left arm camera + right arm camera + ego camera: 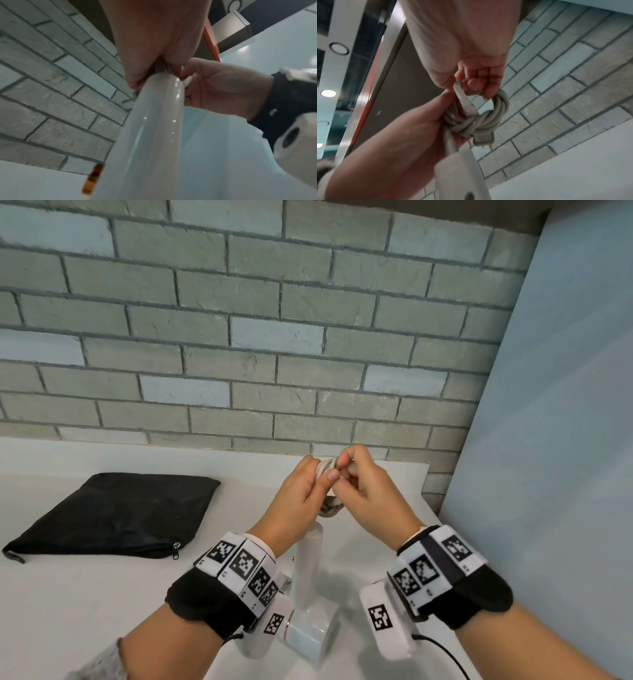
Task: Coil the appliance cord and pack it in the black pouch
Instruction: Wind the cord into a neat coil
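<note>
Spanning the lower half of the head view, a white desk (68,611) meets a wall of grey and pale blue bricks (239,320), with a smooth pale blue panel (548,440) standing along its right edge. In the wrist views a dark ceiling with round lights (339,48) shows overhead. A black pouch (116,517) lies flat on the desk to the left, its zipper pull (176,546) at the near right corner; the pouch is well apart from both hands. A white appliance (310,587) with a long handle stands on the desk between the wrists, its handle rising toward the hands.

Both hands are raised above the desk and meet around a bundle of pale grey cord (481,119) wound into several loops. The left hand (301,498) has its fingers curled round one side of the coil, clamping the loops, with the thumb pressed on top. The right hand (363,491) is closed as well, its fingertips pinching a flat strip (464,100) at the coil while other fingers hook over the loops. A grey flat end piece (483,138) hangs at the underside of the coil. One strand of the cord runs down from the coil into the top of the appliance handle. Both wrists wear bands with black and white square markers (246,563).
</note>
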